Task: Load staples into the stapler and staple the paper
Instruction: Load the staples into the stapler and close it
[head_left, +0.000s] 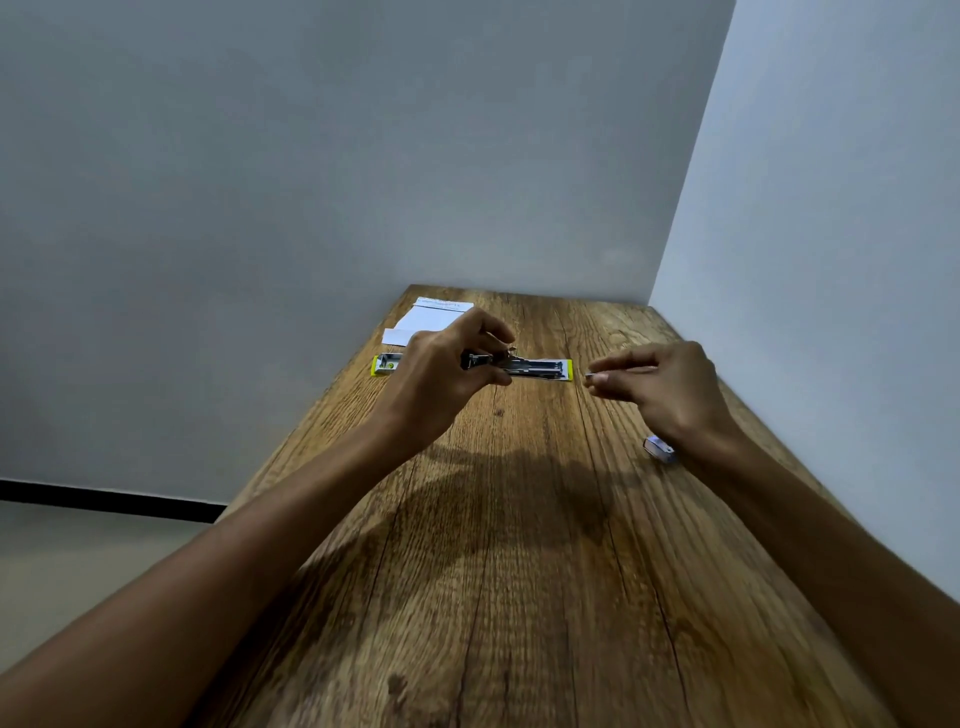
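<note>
stapler (524, 367) lies flat and opened on the surface (519, 545), long axis left-right | my left hand (447, 374) pinches its hinge end | my right hand (660, 384), just right of the open channel, grip narrow on a staple strip (592, 375) pointing left | paper (426, 319) beyond, untouched

Two hands (452, 364) (670, 384), one stapler (535, 368), two paper sheets (431, 319), one staple box (660, 449).

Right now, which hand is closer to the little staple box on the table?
The right hand. Its wrist passes just above the staple box, while its fingers pinch a staple strip. The left hand is far across the table, holding the open stapler.
</note>
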